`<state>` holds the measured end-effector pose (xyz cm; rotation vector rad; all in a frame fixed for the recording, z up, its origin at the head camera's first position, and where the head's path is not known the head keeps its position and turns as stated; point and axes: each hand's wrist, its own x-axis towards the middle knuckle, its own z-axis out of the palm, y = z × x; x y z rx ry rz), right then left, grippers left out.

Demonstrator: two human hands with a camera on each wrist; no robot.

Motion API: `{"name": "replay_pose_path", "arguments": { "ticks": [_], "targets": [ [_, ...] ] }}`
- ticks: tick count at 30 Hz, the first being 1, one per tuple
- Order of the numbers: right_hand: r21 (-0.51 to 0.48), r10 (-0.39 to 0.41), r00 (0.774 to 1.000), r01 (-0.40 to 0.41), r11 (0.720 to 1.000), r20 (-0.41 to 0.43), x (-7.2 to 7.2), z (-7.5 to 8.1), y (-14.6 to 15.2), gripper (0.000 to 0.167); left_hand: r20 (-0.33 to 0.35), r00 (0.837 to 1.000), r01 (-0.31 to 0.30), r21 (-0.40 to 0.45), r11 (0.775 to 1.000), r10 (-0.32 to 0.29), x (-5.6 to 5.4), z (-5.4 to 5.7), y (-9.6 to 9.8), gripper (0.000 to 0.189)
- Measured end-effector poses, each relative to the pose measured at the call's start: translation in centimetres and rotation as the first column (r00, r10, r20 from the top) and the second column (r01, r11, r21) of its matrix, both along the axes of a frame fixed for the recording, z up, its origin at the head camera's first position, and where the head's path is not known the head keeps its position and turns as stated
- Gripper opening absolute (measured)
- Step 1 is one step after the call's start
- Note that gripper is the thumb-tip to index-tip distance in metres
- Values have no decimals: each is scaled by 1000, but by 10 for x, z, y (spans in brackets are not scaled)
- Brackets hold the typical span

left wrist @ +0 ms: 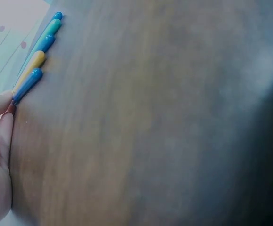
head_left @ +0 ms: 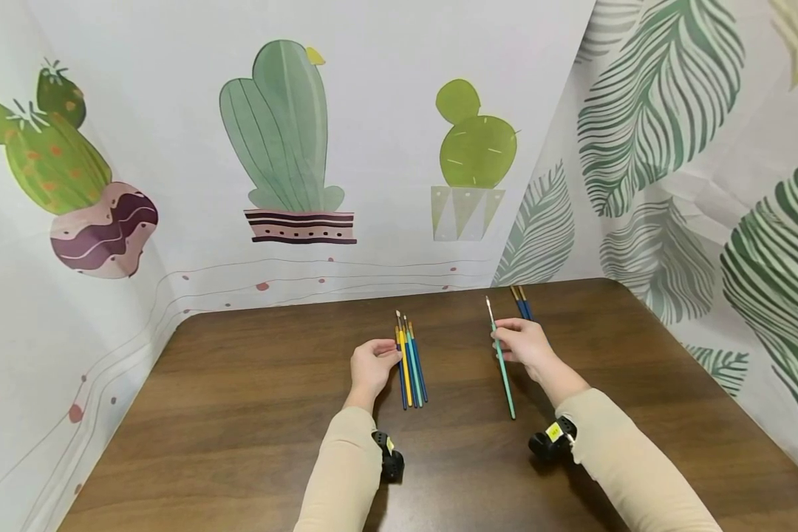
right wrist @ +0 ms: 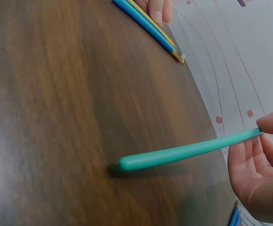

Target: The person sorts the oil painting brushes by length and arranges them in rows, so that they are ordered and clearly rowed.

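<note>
Several paintbrushes (head_left: 414, 369) lie side by side on the table, with blue, yellow and teal handles and their bristles toward the wall. My left hand (head_left: 374, 363) is at the left edge of this row. Its thumb and fingertip pinch the outermost blue paintbrush (left wrist: 28, 85) near the ferrule, as the left wrist view shows. My right hand (head_left: 522, 344) pinches a separate teal paintbrush (right wrist: 188, 149) near its ferrule, bristles pointing away and handle end toward me. A shadow lies under the handle end. Part of the left hand shows at the top of the right wrist view.
Two blue paintbrushes (head_left: 522, 301) lie beyond my right hand near the table's back edge, partly hidden by it. The brown wooden table (head_left: 253, 414) meets a wall covering (head_left: 386, 148) printed with cacti and leaves. Both wrists carry small black cameras.
</note>
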<state>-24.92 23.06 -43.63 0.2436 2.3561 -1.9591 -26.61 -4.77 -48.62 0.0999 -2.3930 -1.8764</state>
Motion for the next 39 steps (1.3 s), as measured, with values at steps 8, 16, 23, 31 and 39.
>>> {"name": "replay_pose_path", "arguments": {
  "ticks": [8, 16, 23, 31, 39],
  "targets": [
    [13, -8, 1000, 7, 1000, 16, 9, 4, 15, 48, 8, 1000, 12, 0, 1000, -12, -1, -1, 0, 23],
    [39, -19, 1000, 19, 999, 10, 19, 9, 33, 49, 15, 1000, 8, 2, 1000, -8, -3, -1, 0, 23],
    [25, -40, 999, 40, 999, -8, 30, 11, 53, 39, 10, 1000, 3, -5, 1000, -3, -5, -3, -1, 23],
    [79, -54, 999, 54, 995, -1, 40, 6, 70, 50, 22, 1000, 5, 3, 1000, -5, -3, -3, -1, 23],
    [111, -54, 998, 51, 993, 27, 49, 1, 82, 48, 24, 1000, 7, 6, 1000, -7, -3, -3, 0, 23]
  ]
}}
